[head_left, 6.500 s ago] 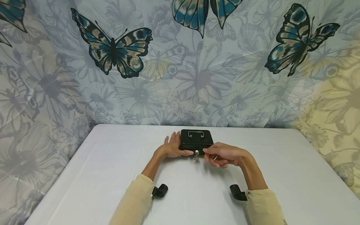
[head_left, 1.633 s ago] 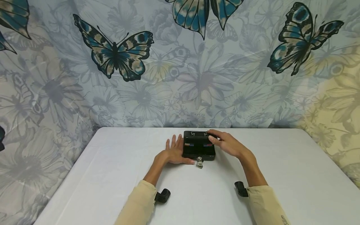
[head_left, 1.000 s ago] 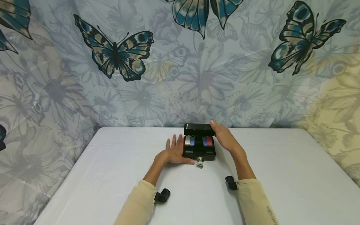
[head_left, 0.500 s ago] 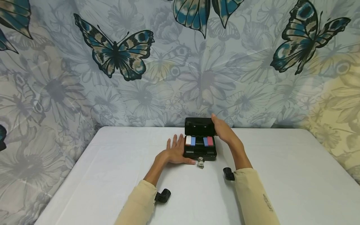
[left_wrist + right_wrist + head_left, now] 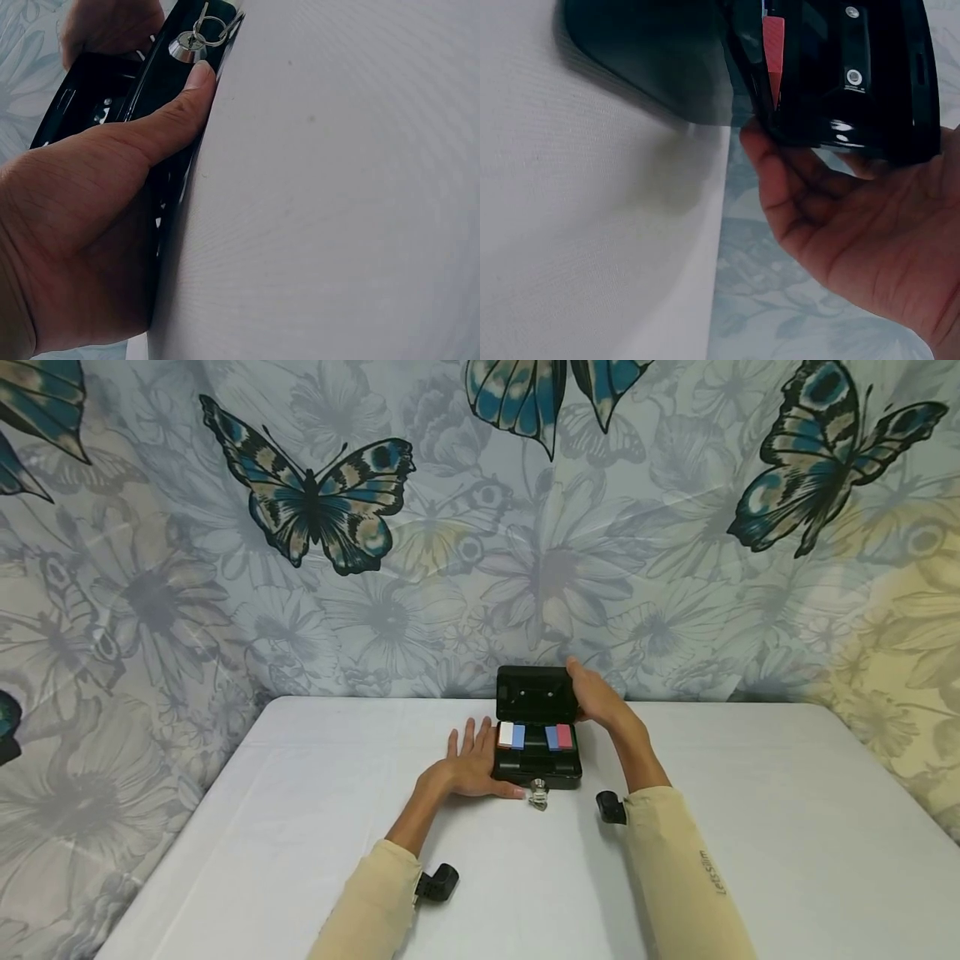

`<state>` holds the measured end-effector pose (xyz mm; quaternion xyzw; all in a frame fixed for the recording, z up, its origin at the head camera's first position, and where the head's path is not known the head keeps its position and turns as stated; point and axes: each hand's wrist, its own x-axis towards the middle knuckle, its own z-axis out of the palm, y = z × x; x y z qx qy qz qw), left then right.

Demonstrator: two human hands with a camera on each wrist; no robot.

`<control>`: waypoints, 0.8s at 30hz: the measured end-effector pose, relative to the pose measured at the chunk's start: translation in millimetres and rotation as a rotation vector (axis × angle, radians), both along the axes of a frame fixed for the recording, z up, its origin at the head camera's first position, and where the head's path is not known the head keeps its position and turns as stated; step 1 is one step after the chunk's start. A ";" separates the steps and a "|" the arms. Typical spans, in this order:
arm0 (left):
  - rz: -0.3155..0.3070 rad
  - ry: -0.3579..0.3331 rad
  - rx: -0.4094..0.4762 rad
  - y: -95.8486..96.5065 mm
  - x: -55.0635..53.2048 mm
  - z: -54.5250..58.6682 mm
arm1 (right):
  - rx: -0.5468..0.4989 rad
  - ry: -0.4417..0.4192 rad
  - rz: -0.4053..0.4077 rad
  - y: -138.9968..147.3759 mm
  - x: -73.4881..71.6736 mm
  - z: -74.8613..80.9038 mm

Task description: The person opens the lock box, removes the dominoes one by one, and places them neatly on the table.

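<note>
Now | right hand [image 5: 597,696]: grip curled round lid [image 5: 527,695] | left hand [image 5: 472,770]: spread, touching box [image 5: 558,782]

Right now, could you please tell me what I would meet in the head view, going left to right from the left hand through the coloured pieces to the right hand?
Left hand → white piece → blue piece → second blue piece → red piece → right hand.
</note>
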<state>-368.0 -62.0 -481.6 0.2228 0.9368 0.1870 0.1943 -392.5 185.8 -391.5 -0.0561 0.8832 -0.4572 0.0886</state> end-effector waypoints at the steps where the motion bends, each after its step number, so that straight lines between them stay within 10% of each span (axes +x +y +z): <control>1: 0.000 0.001 -0.002 0.5 0.1 0.1 | 0.003 -0.004 -0.003 0.4 -0.1 0.6; 24: -0.004 0.008 0.007 0.3 1.0 -2.5 | 0.039 -0.001 -0.039 -2.0 4.1 -2.3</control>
